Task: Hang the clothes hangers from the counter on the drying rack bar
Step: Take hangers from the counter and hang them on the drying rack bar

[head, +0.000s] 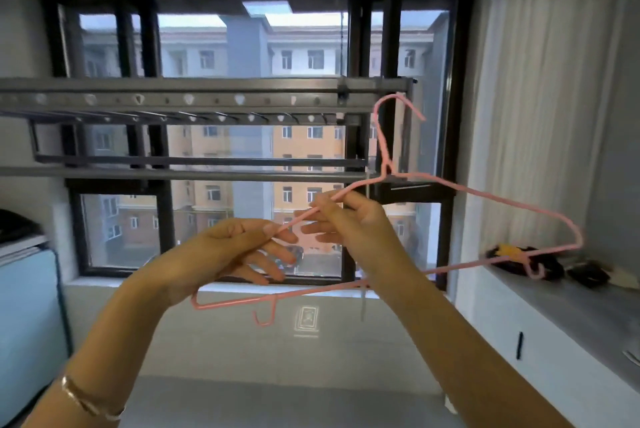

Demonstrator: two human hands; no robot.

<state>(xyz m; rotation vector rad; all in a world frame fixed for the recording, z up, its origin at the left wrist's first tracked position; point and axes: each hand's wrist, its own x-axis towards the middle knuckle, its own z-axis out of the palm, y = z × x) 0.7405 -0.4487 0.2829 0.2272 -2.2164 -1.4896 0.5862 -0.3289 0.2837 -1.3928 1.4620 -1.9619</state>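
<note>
A pink wire clothes hanger (498, 200) is held up in front of the window, tilted, its hook near the right end of the grey drying rack bar (180, 100). My right hand (353, 219) pinches the hanger's left sloping arm near the middle. My left hand (239, 251) is just below and left of it, thumb against the same wire, fingers spread out loosely. The hook (398, 105) is beside the rack's end, not over any bar. The counter (561, 303) runs along the right wall.
The rack has a second lower bar (180, 174) and hangs from cables before a black-framed window (249, 46). Dark items (526, 261) lie on the counter's far end. A white curtain (540, 98) hangs at the right. A blue-fronted appliance (27, 323) stands at left.
</note>
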